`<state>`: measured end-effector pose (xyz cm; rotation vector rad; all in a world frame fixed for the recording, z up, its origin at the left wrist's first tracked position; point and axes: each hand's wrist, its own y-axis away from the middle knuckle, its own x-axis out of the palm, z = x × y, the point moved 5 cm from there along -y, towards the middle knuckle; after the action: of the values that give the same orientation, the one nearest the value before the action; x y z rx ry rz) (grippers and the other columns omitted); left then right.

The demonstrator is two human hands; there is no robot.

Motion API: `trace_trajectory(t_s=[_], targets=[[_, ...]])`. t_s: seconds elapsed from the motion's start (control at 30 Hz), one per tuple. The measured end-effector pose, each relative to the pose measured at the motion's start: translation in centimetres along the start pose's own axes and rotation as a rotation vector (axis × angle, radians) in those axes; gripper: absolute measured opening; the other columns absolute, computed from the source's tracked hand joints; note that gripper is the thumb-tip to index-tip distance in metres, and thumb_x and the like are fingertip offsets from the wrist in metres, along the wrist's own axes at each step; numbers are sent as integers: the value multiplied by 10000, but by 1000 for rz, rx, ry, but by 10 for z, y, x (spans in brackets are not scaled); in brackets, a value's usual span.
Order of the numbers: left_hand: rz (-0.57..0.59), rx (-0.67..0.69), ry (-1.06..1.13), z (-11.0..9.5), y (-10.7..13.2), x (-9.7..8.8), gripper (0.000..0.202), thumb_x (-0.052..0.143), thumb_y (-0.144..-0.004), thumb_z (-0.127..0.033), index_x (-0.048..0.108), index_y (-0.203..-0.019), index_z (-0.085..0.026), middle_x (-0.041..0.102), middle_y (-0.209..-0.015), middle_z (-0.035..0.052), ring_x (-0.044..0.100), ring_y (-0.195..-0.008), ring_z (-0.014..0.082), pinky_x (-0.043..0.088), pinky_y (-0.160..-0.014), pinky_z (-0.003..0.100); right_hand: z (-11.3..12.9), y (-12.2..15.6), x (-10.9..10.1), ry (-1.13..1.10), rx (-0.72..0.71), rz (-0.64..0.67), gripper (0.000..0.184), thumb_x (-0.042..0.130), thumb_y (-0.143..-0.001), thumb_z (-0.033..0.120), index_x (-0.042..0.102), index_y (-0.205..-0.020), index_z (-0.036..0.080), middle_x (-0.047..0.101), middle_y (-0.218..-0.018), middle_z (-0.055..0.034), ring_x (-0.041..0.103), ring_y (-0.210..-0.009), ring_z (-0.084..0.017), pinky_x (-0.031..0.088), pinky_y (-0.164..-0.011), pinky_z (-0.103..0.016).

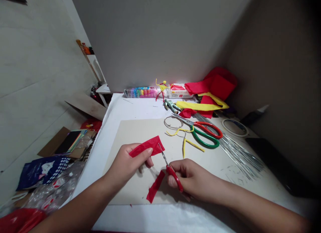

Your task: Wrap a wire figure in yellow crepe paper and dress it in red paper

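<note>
My left hand (130, 162) pinches a strip of red crepe paper (147, 146) above a grey cardboard mat (130, 129). My right hand (190, 177) grips small red-handled scissors (170, 169), whose thin blades point up at the paper's right end. A cut-off piece of red paper (154, 186) hangs or lies just below the scissors, beside my right thumb.
Large red-and-green scissors (204, 134), yellow paper strips (185, 141), a wire ring (172, 122) and a bundle of silver wires (238, 152) lie beyond. Red and yellow paper (210, 92), a tape roll (235, 126) and a bead tube (140, 91) are at the back. Clutter fills the floor at left.
</note>
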<state>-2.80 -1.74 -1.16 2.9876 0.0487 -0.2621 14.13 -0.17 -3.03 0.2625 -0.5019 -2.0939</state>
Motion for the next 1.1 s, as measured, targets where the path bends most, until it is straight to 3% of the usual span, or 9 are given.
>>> trace_trajectory(t_s=[0.27, 0.6, 1.1], targets=[[-17, 5, 4, 0, 0, -1, 347, 555, -843, -382, 620, -603, -140, 628, -613, 35, 516, -563, 113, 400, -542, 236, -1, 0, 0, 12, -4, 30, 401, 650, -752, 494, 438, -648, 170, 431, -442, 73, 362, -397, -52, 268, -383, -153], [-67, 2, -4, -3, 2, -4, 350, 557, -839, -386, 605, -586, -148, 609, -593, 24, 504, -540, 104, 389, -513, 227, 0, 3, 1, 8, -61, 104, 502, 579, -734, 646, 487, -704, 153, 452, -522, 45, 369, -455, -62, 267, -422, -172], [-31, -21, -13, -1, 3, 5, 338, 559, -832, -354, 601, -568, -148, 617, -582, 26, 517, -541, 112, 402, -531, 232, 3, 0, 0, -3, -80, 44, 375, 663, -747, 479, 471, -697, 161, 423, -520, 62, 373, -455, -65, 259, -426, -169]])
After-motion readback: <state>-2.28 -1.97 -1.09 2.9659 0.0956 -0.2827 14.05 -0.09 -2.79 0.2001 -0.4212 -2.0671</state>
